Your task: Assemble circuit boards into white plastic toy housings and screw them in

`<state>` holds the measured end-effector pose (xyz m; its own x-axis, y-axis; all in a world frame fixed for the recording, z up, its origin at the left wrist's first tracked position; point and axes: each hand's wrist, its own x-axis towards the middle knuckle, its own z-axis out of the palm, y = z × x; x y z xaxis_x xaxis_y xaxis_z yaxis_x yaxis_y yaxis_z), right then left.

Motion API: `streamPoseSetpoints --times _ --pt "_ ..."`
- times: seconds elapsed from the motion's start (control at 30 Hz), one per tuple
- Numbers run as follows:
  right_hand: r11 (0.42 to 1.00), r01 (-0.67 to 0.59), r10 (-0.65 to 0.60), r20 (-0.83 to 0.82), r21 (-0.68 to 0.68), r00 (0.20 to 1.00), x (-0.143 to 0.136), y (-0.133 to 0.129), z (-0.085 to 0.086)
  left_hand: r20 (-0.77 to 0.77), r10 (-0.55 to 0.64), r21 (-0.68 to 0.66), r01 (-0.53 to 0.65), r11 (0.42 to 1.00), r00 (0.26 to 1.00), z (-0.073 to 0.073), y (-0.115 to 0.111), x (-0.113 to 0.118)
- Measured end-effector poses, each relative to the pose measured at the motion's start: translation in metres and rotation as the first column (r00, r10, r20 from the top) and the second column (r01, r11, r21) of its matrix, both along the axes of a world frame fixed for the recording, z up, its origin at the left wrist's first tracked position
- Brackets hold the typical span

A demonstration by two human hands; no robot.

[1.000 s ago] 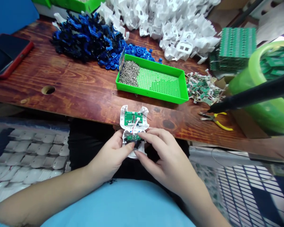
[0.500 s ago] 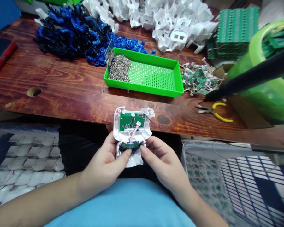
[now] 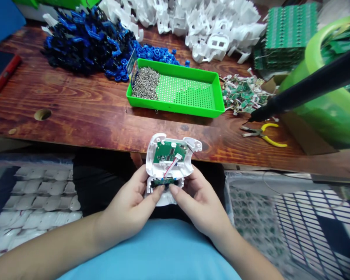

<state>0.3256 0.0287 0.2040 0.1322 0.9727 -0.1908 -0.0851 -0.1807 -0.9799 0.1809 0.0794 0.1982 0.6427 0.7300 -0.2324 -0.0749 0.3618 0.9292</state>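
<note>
Over my lap, just before the table edge, I hold an opened white plastic housing in two parts. The upper half [image 3: 151,169] carries a green circuit board [image 3: 165,149], and the lower half [image 3: 165,200] carries a narrow green board [image 3: 160,181]. A red and white cable [image 3: 171,166] with a white plug joins the two. My left hand [image 3: 134,198] is closed on the left side of the housing, its thumb on the lower half. My right hand [image 3: 196,198] is closed on the right side, its thumb pressing near the narrow board. Fingers behind the housing are hidden.
A green tray [image 3: 175,111] with screws [image 3: 146,83] stands on the table. Behind it lie blue and black parts [image 3: 84,42] and white housings [image 3: 218,35]. At right are small wired boards [image 3: 243,93], yellow-handled cutters [image 3: 264,134], a black rod-like tool [image 3: 303,83] and a green bin [image 3: 317,54].
The housing has shifted a little right and tilted, its upper half swinging right. My right thumb has moved inward, close to the left thumb.
</note>
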Motion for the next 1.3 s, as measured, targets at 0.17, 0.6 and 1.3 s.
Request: streamPoseSetpoints --times 0.17,0.6,1.3 --pt "0.999 0.046 -0.046 -0.014 0.023 0.999 -0.008 0.003 0.003 -0.103 -0.058 0.189 0.076 0.979 0.993 -0.004 0.0 -0.003" --pt "0.998 0.012 -0.013 0.021 0.06 1.0 -0.006 0.0 -0.005 -0.358 -0.034 0.558 0.243 0.793 0.933 -0.003 -0.004 -0.003" --pt "0.959 -0.072 -0.14 0.68 0.274 0.72 0.039 -0.013 0.025 0.06 -0.081 -0.355 0.097 0.93 0.995 0.008 0.011 -0.003"
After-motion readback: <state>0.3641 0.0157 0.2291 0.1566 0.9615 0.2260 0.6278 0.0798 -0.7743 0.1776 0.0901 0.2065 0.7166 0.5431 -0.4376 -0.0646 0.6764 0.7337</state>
